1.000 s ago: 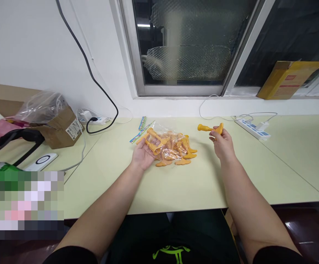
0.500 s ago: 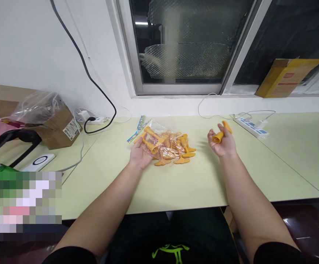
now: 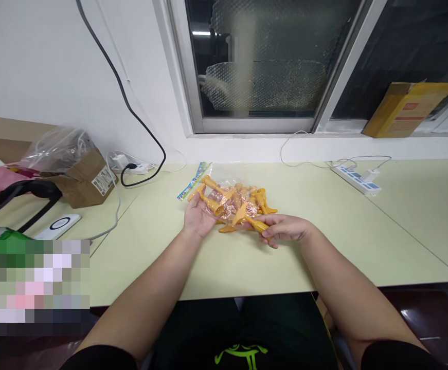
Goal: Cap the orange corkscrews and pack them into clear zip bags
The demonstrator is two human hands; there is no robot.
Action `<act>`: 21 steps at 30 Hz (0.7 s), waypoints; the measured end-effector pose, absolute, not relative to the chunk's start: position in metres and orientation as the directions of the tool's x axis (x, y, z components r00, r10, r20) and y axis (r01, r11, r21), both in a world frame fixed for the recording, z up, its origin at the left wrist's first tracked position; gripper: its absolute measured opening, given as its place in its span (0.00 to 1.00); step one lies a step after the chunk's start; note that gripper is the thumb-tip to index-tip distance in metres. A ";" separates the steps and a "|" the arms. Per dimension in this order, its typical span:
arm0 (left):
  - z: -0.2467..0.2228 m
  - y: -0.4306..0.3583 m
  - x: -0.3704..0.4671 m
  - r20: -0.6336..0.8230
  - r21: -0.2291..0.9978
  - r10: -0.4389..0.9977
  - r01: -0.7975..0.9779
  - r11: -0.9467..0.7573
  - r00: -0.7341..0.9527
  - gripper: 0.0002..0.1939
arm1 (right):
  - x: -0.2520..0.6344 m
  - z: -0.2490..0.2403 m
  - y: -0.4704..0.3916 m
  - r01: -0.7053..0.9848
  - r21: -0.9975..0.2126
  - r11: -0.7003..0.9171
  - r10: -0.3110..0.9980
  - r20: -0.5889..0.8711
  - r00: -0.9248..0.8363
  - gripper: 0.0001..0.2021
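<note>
A pile of orange T-shaped plastic pieces point(image 3: 262, 198) lies on the table, partly under or inside a clear plastic bag point(image 3: 227, 177) with a colourful printed strip. My left hand point(image 3: 199, 221) is at the pile's left side, its fingers curled round an orange piece with a hollow flared end point(image 3: 212, 205). Over the front of the pile, my right hand point(image 3: 285, 228) grips another orange piece by its ribbed handle point(image 3: 258, 224). The flat, broad head of that piece points left toward the bag. Some pieces behind it are hidden.
Cardboard box point(image 3: 81, 177) with plastic wrap stands at the left, near a white charging pad point(image 3: 59, 226). Power strips lie by the wall, one at the right point(image 3: 357, 180). A yellow carton point(image 3: 409, 110) leans on the window sill. The table's front edge runs before me.
My right hand has moved left and toward me, from the right of the pile to its front, and turned its orange piece head-left. My left hand has stayed nearly still.
</note>
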State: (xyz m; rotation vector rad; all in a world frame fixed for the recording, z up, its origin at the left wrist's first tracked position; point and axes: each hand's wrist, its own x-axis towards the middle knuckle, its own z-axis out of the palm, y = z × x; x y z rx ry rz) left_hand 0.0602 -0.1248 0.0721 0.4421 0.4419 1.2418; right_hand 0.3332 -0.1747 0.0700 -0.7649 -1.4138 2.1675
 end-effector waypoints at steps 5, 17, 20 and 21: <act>0.072 -0.129 0.067 -0.052 0.567 0.956 -0.779 0.266 0.289 0.25 | 0.325 0.069 -0.167 -0.286 -0.917 -0.277 0.885 -0.127 -0.448 0.15; 0.066 -0.138 0.085 -0.060 0.575 0.908 -0.730 0.370 0.414 0.25 | 0.279 0.051 -0.168 -0.075 -0.990 0.121 0.957 0.136 -0.258 0.26; 0.066 -0.139 0.086 -0.063 0.573 0.910 -0.731 0.370 0.411 0.26 | 0.275 0.055 -0.171 -0.106 -0.985 0.138 0.947 0.163 -0.275 0.31; 0.066 -0.139 0.086 -0.065 0.574 0.911 -0.732 0.368 0.407 0.26 | 0.274 0.054 -0.171 -0.109 -0.985 0.130 0.950 0.155 -0.271 0.31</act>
